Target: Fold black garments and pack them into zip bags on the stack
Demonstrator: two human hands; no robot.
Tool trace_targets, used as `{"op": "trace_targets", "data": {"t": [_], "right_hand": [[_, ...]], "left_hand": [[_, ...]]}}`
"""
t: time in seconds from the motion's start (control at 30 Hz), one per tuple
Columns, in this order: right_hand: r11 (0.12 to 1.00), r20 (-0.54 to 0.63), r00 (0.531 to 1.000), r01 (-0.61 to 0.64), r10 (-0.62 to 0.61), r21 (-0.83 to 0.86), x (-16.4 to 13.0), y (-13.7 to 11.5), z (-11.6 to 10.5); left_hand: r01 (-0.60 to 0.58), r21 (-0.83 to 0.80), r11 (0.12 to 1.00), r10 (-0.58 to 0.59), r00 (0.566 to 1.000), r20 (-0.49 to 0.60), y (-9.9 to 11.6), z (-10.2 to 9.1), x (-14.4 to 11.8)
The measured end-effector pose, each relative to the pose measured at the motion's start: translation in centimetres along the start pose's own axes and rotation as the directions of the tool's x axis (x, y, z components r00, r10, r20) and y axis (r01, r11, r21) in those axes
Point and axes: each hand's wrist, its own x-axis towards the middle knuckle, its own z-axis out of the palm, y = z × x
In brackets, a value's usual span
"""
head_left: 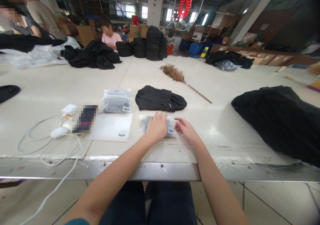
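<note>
My left hand [157, 126] lies flat, palm down, on a clear plastic bag [144, 122] with dark folded cloth inside. Beside it my right hand [184, 128] is at the bag's right edge, index finger stretched out and the other fingers loosely bent; its thumb is hidden. Just beyond the bag rests a folded black garment [160, 98] with a small pale label. To the left is a filled, printed clear bag [117, 101]. A flat translucent bag [111, 127] with a barcode sticker lies below that one.
A phone [86, 119] and white cables [60, 131] lie at the left. A feather duster [175, 74] lies past the garment. Black cloth [280, 118] is heaped at the right, with black stacks [153, 44] at the back. Other people sit and stand across the table [225, 98].
</note>
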Motion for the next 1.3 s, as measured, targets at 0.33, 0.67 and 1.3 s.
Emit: {"op": "trace_targets", "data": {"t": [0.33,0.67,1.3], "right_hand": [[0.996,-0.166,0.982,0.081,-0.085,-0.033,0.4,0.9,0.8],[0.966,-0.29,0.952,0.025,-0.102,-0.258,-0.5,0.2,0.9],[0.86,0.033,0.983,-0.172,0.179,0.481,1.4,-7.4,10.2]], "left_hand": [[0.157,0.018,0.987,-0.157,0.987,0.02,0.5,3.8,0.9],[0.004,-0.419,0.908,-0.062,0.99,-0.125,-3.0,-2.5,0.2],[0.164,-0.778,0.607,-0.515,0.827,-0.227,-9.2,-10.0,0.1]]}}
